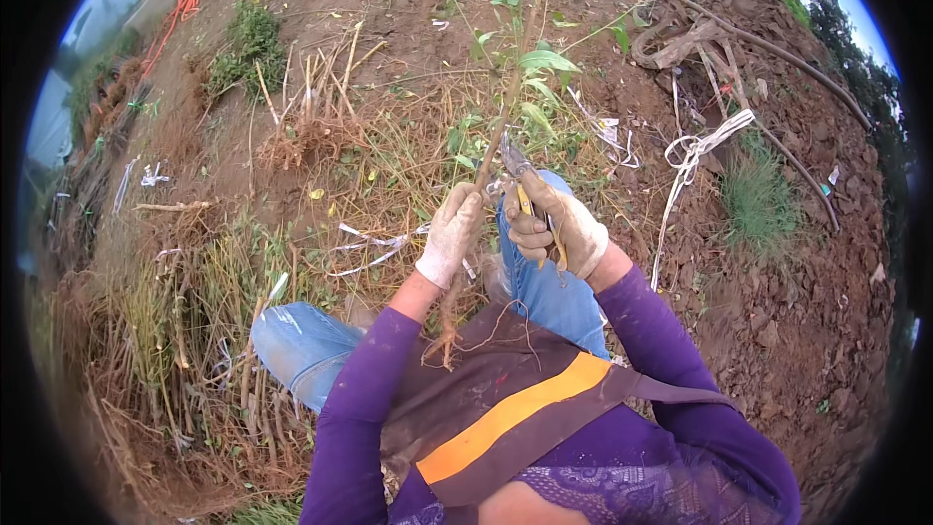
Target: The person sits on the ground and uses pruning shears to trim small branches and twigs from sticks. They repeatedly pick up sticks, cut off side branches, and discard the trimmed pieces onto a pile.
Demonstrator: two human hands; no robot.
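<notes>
My left hand (pixel 452 233), in a dirty white glove, grips the stem of a bare-rooted sapling (pixel 510 98). Its forked roots hang over my brown apron (pixel 510 350), and its leafy top points away from me. In my gloved right hand (pixel 557 222) is a pair of pruning shears (pixel 521 164) with yellow handles. The shears' metal blades are right beside the stem, just beyond my left hand; whether they touch it I cannot tell. Cut stems and leaves (pixel 408 138) litter the ground under the sapling.
Bundled saplings (pixel 168 335) are heaped at the left, roots showing. A smaller rooted bunch (pixel 310 127) lies farther off. White ties (pixel 379 244) are scattered before me. To the right, a white strap (pixel 685 168) hangs by weathered wood (pixel 685 44) and a long pole (pixel 773 47). Orange cord (pixel 186 4) lies far left.
</notes>
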